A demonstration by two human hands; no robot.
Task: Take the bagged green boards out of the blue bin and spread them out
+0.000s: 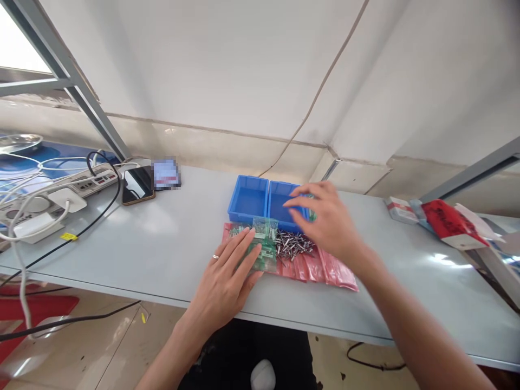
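My left hand (227, 273), with a ring on one finger, lies with its fingers stretched over a green-tinted clear plastic bag (266, 254). Over the right one of two joined blue bins (248, 197) hovers my right hand (325, 216); its fingers are apart and curved, and I see nothing between them. Another bit of green plastic (312, 208) shows partly behind that hand. A heap of thin metal pins, perhaps rivets (293, 245), lies between the hands. Under the heap are several pink plastic bags (312, 269) in an overlapping row.
On the left are a phone (138, 185), a power strip (91, 181) with white chargers and tangled cables. A small white box (402, 210) and a red packet (453, 223) sit at right. Metal frame posts and a wall bound the table (174, 254).
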